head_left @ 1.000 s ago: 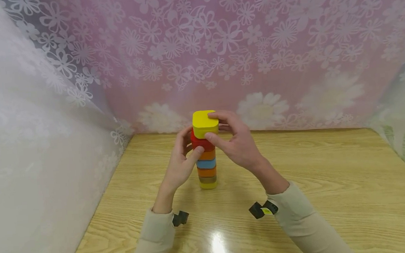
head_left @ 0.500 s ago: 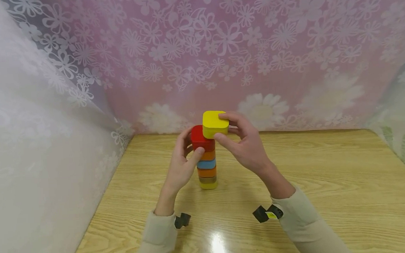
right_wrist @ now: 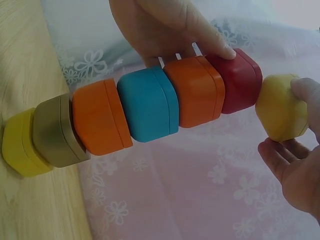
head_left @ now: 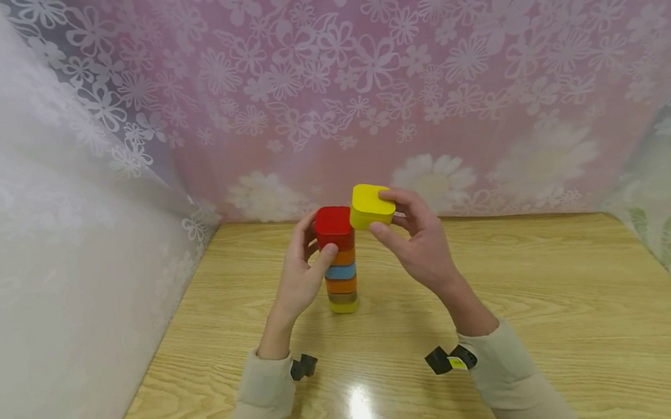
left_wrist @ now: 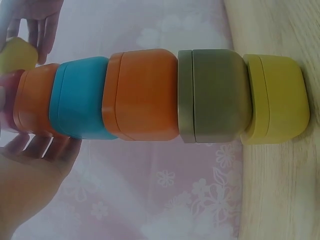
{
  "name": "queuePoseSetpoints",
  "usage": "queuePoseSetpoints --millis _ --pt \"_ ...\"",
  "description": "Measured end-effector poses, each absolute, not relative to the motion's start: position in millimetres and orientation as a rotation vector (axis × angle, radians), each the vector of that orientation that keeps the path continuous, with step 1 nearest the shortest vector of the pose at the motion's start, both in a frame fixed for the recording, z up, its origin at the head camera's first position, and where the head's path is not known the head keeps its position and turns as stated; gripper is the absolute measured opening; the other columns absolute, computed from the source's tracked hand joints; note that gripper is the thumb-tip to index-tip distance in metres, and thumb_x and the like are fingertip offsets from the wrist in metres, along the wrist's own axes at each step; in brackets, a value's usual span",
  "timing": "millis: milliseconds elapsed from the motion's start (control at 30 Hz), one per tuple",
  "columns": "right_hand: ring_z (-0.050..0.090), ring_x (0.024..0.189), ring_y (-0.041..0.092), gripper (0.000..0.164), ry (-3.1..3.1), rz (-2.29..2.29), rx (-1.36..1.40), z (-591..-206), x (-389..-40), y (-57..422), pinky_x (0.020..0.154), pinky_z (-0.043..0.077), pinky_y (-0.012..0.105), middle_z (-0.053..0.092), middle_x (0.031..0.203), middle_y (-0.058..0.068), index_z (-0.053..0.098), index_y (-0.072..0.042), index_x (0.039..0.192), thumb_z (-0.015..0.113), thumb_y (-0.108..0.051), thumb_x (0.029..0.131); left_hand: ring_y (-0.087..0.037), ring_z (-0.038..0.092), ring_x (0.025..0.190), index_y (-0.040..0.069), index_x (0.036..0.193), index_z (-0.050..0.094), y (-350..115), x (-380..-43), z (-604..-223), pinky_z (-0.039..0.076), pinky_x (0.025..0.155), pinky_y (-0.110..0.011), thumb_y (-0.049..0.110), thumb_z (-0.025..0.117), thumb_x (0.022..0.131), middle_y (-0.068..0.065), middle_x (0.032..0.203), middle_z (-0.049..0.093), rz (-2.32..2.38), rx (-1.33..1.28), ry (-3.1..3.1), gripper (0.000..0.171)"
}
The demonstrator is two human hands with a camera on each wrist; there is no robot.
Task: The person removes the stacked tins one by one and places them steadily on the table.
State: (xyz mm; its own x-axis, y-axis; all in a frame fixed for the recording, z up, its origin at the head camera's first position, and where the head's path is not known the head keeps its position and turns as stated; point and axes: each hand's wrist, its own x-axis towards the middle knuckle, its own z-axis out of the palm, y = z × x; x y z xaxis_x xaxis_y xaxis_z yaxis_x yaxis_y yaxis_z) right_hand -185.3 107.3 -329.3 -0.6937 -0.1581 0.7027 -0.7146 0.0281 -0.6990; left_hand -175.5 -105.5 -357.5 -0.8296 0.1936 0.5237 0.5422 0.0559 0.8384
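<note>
A tower of small lidded boxes with rounded corners stands upright on the table. In the left wrist view it runs from a yellow bottom box (left_wrist: 282, 100) through an olive box (left_wrist: 220, 95), an orange box (left_wrist: 145, 95), a blue box (left_wrist: 82, 97) and a second orange box (left_wrist: 37, 97). On top sits a red box (head_left: 334, 221), which my left hand (head_left: 301, 278) grips with its thumb in front and fingers around the far side. My right hand (head_left: 421, 246) pinches another yellow box (head_left: 370, 206) between thumb and fingers, slightly tilted, just right of the red box's top.
The wood-grain table (head_left: 521, 274) spreads around the tower. A pink flowered cloth (head_left: 420, 87) hangs behind it, and a pale cloth (head_left: 70, 254) borders the left side. Black cameras are strapped at both wrists.
My right hand has moved the upper yellow box from over the red box to the right, uncovering the red top. My left hand keeps its grip on the red box.
</note>
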Motion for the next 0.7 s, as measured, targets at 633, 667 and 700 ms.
queuePoseSetpoints --millis 633,667,700 --pt "0.058 0.115 0.014 0.047 -1.971 1.711 0.798 -367.1 -178.9 111.9 0.095 0.050 0.022 0.053 0.135 0.016 0.057 0.002 0.130 0.068 0.013 0.086 -0.033 0.050 0.123 -0.002 0.150 0.031 -101.1 -166.1 -349.5 0.040 0.106 -0.055 -0.003 0.059 0.096 -0.021 0.139 0.048 -1.858 -0.709 -2.020 0.060" --pt "0.057 0.116 0.014 0.047 -1.977 1.714 0.791 -369.2 -178.6 111.8 0.096 0.050 0.022 0.053 0.136 0.016 0.057 0.002 0.131 0.068 0.012 0.086 -0.033 0.050 0.123 -0.002 0.150 0.031 -101.0 -166.0 -349.5 0.040 0.106 -0.055 -0.003 0.059 0.096 -0.021 0.139 0.048 -1.857 -0.703 -2.022 0.060" --pt "0.056 0.117 0.014 0.046 -1.985 1.713 0.785 -371.2 -178.1 111.6 0.096 0.050 0.021 0.053 0.136 0.016 0.057 0.002 0.131 0.068 0.012 0.086 -0.033 0.050 0.123 -0.002 0.150 0.031 -100.8 -165.9 -349.7 0.040 0.106 -0.054 -0.003 0.059 0.097 -0.021 0.139 0.048 -1.857 -0.698 -2.023 0.060"
